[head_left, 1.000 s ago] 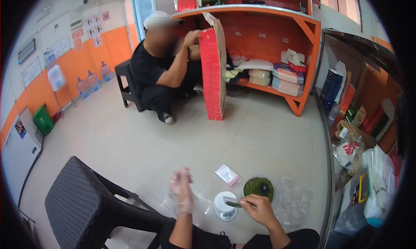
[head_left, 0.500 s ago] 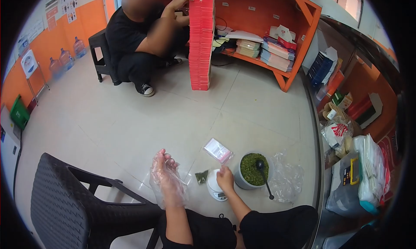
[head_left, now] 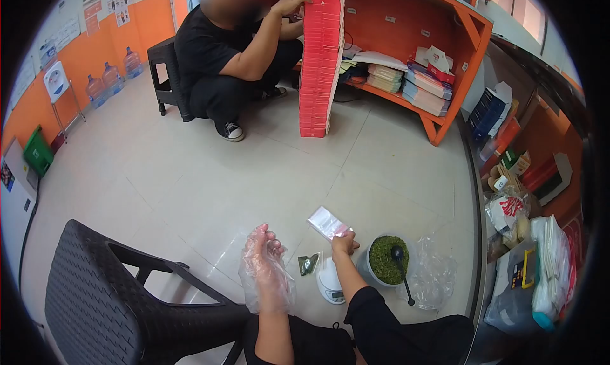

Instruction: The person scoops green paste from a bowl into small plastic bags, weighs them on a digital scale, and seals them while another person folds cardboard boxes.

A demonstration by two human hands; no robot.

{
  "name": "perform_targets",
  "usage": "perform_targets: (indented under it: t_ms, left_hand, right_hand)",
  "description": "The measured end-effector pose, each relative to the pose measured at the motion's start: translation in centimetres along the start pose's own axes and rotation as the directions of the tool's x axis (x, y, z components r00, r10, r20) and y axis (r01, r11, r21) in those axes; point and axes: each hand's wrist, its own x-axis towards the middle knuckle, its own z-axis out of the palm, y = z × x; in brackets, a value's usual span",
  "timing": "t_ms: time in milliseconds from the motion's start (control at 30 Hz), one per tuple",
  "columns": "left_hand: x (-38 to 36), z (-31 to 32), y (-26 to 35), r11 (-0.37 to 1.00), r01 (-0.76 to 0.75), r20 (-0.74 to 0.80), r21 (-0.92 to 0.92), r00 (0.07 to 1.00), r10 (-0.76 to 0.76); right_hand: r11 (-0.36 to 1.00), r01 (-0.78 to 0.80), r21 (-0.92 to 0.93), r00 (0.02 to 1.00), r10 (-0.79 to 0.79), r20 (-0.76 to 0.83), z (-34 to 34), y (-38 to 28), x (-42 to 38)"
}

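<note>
My left hand (head_left: 264, 266) wears a loose clear plastic glove and hovers flat over the floor, fingers apart, holding nothing. My right hand (head_left: 344, 244) reaches forward and touches the near edge of a stack of small clear zip bags (head_left: 327, 222) lying on the floor; whether it grips them I cannot tell. Between my hands lies a small filled bag of green herb (head_left: 309, 263). A white digital scale (head_left: 330, 284) sits just below my right forearm. To its right stands a white bowl of green dried herb (head_left: 385, 260) with a black spoon (head_left: 401, 269) in it.
A black plastic chair (head_left: 108, 301) stands at my left. A crumpled clear plastic bag (head_left: 435, 276) lies right of the bowl. Bags and boxes crowd the right wall. Across the floor a person in black crouches, holding a tall red stack of cartons (head_left: 319, 66) by orange shelves.
My right hand has left the scale, where it held a bag of herb, and moved forward to the zip bags. The filled bag now lies on the floor. My view has tilted down.
</note>
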Motion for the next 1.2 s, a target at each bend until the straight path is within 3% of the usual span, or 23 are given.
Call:
perform_targets:
  t_ms: [133, 200, 300, 333, 367, 433, 467, 533, 567, 667, 733, 767, 800, 833, 867, 900, 933, 967, 1000, 1033, 1100, 1133, 1200]
  left_hand:
    - [0.1, -0.1, -0.1, 1.0, 0.007, -0.003, -0.004, 1.0, -0.007]
    - [-0.3, 0.1, -0.1, 1.0, 0.012, -0.004, 0.0, 1.0, -0.012]
    - [-0.2, 0.1, 0.0, 0.999, 0.032, 0.008, 0.014, 0.999, -0.032]
    - [-0.2, 0.1, -0.1, 1.0, 0.028, 0.02, 0.013, 0.999, -0.029]
    - [0.0, 0.0, -0.3, 1.0, 0.026, 0.004, 0.018, 1.0, -0.026]
    - [0.1, 0.0, -0.6, 0.999, 0.023, -0.017, 0.028, 1.0, -0.022]
    - [0.1, 0.0, -0.7, 0.999, 0.044, -0.01, 0.029, 0.999, -0.044]
    - [0.3, -0.2, -0.9, 0.997, 0.066, -0.004, 0.035, 0.998, -0.066]
    - [0.4, -0.3, -1.1, 0.997, 0.064, -0.001, 0.036, 0.998, -0.064]
    - [0.4, -0.4, -1.5, 0.996, 0.07, -0.003, 0.048, 0.998, -0.07]
    - [0.5, -0.3, -1.3, 0.995, 0.077, -0.007, 0.067, 0.997, -0.077]
    - [0.4, -0.3, -1.2, 0.995, 0.07, 0.005, 0.065, 0.998, -0.07]
    - [0.4, -0.3, -1.3, 0.996, 0.063, 0.017, 0.062, 0.998, -0.064]
    - [0.3, -0.2, -1.3, 0.995, 0.072, 0.005, 0.066, 0.997, -0.073]
    - [0.4, -0.2, -1.3, 0.995, 0.069, 0.007, 0.07, 0.998, -0.07]
    - [0.3, -0.2, -1.4, 0.995, 0.066, 0.013, 0.073, 0.998, -0.067]
    - [0.2, -0.3, -1.5, 0.994, 0.075, 0.012, 0.077, 0.997, -0.076]
    - [0.3, -0.4, -1.7, 0.994, 0.074, 0.009, 0.085, 0.997, -0.075]
    - [0.5, -0.4, -1.8, 0.994, 0.065, 0.011, 0.09, 0.998, -0.066]
    - [0.7, -0.5, -2.0, 0.994, 0.059, 0.018, 0.09, 0.998, -0.061]
    - [1.0, -1.3, -2.4, 0.991, 0.039, 0.041, 0.128, 0.998, -0.045]
    - [1.2, -1.7, -2.7, 0.991, 0.031, 0.042, 0.131, 0.998, -0.037]
    - [1.4, -1.9, -3.3, 0.972, 0.025, 0.042, 0.236, 0.998, -0.036]
  right_hand:
    - [0.995, 0.085, 0.046, 0.996, -0.085, 0.007, -0.4, 1.0, 0.3]
    - [0.948, 0.318, -0.013, 0.947, -0.317, 0.053, 0.4, 3.0, 2.5]
    - [0.958, 0.267, -0.1, 0.959, -0.254, 0.127, 0.8, 2.7, 3.5]
    - [0.978, 0.162, -0.132, 0.987, -0.157, 0.046, 0.4, 1.7, 2.2]
    - [0.979, 0.164, -0.125, 0.986, -0.16, 0.044, 0.1, 0.9, 1.7]
    - [0.97, 0.145, -0.196, 0.952, -0.191, -0.241, 1.3, 1.7, 2.3]
    - [0.97, 0.142, -0.196, 0.953, -0.188, -0.237, 1.5, 2.5, 3.2]
    - [0.941, 0.331, -0.064, 0.941, -0.335, -0.053, 1.5, 4.1, 5.1]
    - [0.942, 0.33, -0.066, 0.942, -0.333, -0.049, 1.6, 4.5, 5.2]
    - [0.896, 0.444, -0.012, 0.896, -0.444, -0.032, 0.1, 4.1, 3.1]
    - [0.688, 0.716, -0.118, 0.649, -0.718, -0.25, -1.0, 3.8, 1.3]
    - [0.692, 0.712, -0.122, 0.655, -0.716, -0.242, -1.6, 3.7, 0.3]
    - [0.649, 0.726, 0.227, 0.687, -0.69, -0.229, -2.5, 3.3, -0.9]
    - [0.532, 0.646, 0.547, 0.719, -0.664, -0.204, -3.4, 3.2, -2.5]
    - [0.544, 0.64, 0.542, 0.727, -0.658, -0.199, -4.2, 3.7, -4.0]
    - [0.769, 0.487, 0.415, 0.787, -0.592, 0.173, -4.9, 4.0, -5.4]
    - [0.916, 0.35, 0.196, 0.767, -0.4, 0.501, -5.3, 4.2, -6.6]
    - [0.938, 0.346, 0.01, 0.689, -0.261, 0.676, -5.1, 4.5, -7.7]
    - [0.883, 0.46, -0.09, 0.666, -0.276, 0.693, -3.8, 6.4, -8.2]
    - [0.883, 0.462, -0.083, 0.664, -0.283, 0.692, -3.1, 6.7, -8.8]
    - [0.702, 0.657, -0.275, 0.592, -0.255, 0.765, -2.1, 6.8, -9.8]
    - [0.728, 0.65, -0.219, 0.507, -0.2, 0.838, -3.0, 5.3, -10.2]
    - [0.679, 0.711, -0.186, 0.492, -0.289, 0.821, -4.3, 3.9, -10.7]
